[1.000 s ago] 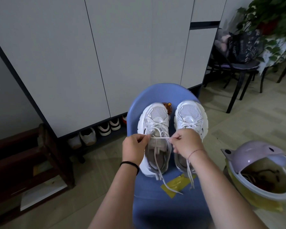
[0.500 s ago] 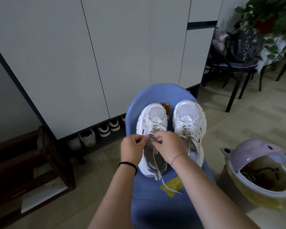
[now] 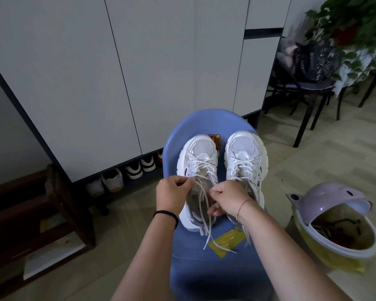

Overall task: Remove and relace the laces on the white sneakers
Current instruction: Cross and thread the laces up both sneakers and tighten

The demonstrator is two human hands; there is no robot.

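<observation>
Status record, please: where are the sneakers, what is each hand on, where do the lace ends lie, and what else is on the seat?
support: blue chair, both sneakers on its seat, toes pointing away
left sneaker: lower eyelets laced, top loose
right sneaker: laced, heel hidden behind the right arm
left hand: pinches the lace at the left sneaker's top
right hand: curled on the same lace
lace ends: trailing over the seat front
also on seat: yellow tape

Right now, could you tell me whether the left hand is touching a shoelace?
Touching. The head view shows the left hand pinching the shoelace at its fingertips.
</observation>
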